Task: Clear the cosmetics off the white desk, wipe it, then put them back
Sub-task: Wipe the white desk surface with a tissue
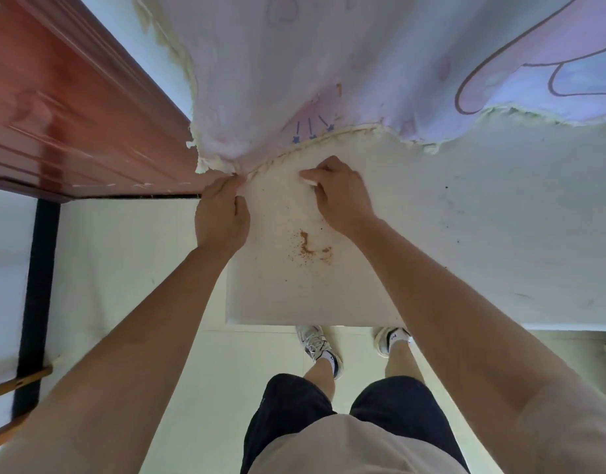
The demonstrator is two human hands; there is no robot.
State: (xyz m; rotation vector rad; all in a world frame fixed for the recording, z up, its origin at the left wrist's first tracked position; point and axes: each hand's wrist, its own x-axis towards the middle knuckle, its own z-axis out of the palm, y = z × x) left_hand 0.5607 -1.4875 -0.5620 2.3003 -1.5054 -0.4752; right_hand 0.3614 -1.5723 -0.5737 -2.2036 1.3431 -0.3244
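Here, the left hand [223, 213] is pinching the frilled hem of the pastel cloth [329, 63], while the right hand [339, 193] is curling its fingers on a white fold [308, 182], wipe or cloth undecidable. Both are working on the white desk [482, 234]; brown crumbs [312, 249] are lying between the wrists. No cosmetics are showing. Holding the hem clear is probably keeping the wiping strokes unobstructed.

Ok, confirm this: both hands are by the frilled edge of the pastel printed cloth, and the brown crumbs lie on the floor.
Wrong surface: the head view shows the scattered brown crumbs lying on the flat white desk. The rest holds.
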